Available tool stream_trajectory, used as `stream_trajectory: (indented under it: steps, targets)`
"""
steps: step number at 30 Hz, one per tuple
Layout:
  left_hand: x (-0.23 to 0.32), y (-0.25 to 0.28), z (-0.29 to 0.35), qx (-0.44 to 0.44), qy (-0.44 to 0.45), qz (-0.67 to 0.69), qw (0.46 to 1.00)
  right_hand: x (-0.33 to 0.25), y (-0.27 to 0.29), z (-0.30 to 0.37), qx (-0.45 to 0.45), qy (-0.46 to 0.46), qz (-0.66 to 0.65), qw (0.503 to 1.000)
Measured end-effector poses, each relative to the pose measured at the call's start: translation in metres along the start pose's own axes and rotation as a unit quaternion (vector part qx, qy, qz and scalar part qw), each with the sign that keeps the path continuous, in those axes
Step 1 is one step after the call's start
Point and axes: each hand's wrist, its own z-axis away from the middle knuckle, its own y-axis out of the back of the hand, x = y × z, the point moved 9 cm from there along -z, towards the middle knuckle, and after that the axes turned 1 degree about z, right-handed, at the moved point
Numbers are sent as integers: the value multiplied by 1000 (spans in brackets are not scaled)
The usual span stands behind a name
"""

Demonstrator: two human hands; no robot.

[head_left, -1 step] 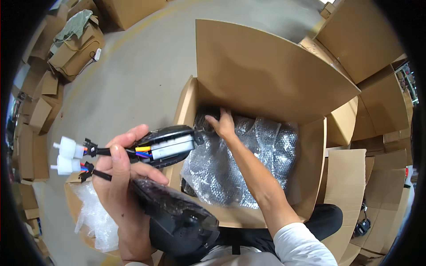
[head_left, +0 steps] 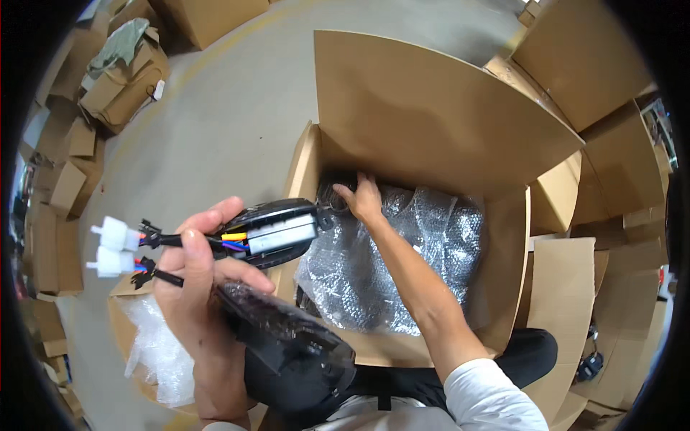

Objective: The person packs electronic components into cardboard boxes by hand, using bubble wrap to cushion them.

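Note:
My left hand (head_left: 198,269) is closed around two elongated black plastic housings with cables. The upper housing (head_left: 277,248) shows its open side, with a silver metal block and yellow, blue and purple wires. A glossy lower housing (head_left: 287,330) hangs slantwise under the palm. White plug connectors (head_left: 115,248) stick out on the left from the black cable ends. My right hand (head_left: 365,200) reaches into a cardboard box (head_left: 517,266), thumb and fingers spread at a dark wrapped item (head_left: 332,188) in its far left corner. The right fingertips are partly hidden. Clear bubble wrap (head_left: 388,273) covers the contents.
The box's tall flap (head_left: 438,108) stands upright at its far side. Crumpled bubble wrap (head_left: 162,352) lies on cardboard at the lower left. Cardboard boxes (head_left: 557,280) crowd the right, and more cartons (head_left: 129,79) line the left. Grey floor (head_left: 223,108) lies between.
The left hand, the housings and their plugs have shifted very slightly. The right hand stays at the same place in the box.

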Motion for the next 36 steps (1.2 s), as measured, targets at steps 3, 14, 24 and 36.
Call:
stream_trajectory:
  steps: [3, 14, 24, 36]
  targets:
    - [-16, -2, -1, -20, 14, 53, 998, -17, 19, 14, -8, -15, 90, 996]
    - [-8, -23, 8, -116, -46, 156, 980, -115, 88, 154, -536, 5, -366, 761]
    - [-65, -102, 92, -527, 48, -264, 806, -64, 79, 169, -347, -215, -600, 688]
    - [-68, -54, 17, -163, 133, -112, 971, 81, 109, 35, 164, -33, -117, 979]
